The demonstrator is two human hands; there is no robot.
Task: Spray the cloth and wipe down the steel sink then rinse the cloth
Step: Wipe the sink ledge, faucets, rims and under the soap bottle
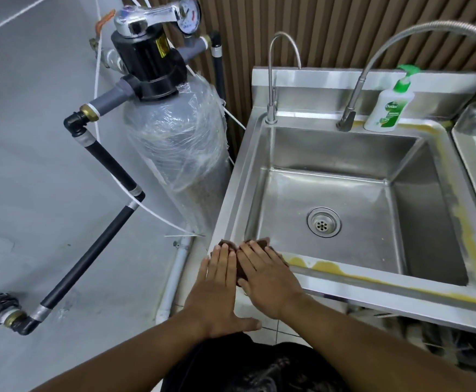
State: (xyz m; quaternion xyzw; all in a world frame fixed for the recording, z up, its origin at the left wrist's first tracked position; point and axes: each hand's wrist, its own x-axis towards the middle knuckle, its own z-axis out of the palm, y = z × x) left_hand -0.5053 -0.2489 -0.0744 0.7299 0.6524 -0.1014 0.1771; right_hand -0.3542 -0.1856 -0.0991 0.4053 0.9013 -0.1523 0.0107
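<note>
A dark brown cloth [241, 271] lies on the near left corner of the steel sink [400, 287] rim, mostly hidden under my hands. My left hand [217, 290] presses flat on its left part with straight fingers. My right hand [268, 281] lies flat on its right part, fingers straight and pointing toward the basin. The basin is bare, with a round drain [324, 222] in the middle. Yellowish residue runs along the sink's near and right rim. No spray bottle shows.
A green-topped soap pump bottle [389, 107] stands on the back ledge between a flexible hose tap [347, 120] and a thin gooseneck tap [271, 111]. A plastic-wrapped filter tank [174, 148] with black pipes stands left of the sink.
</note>
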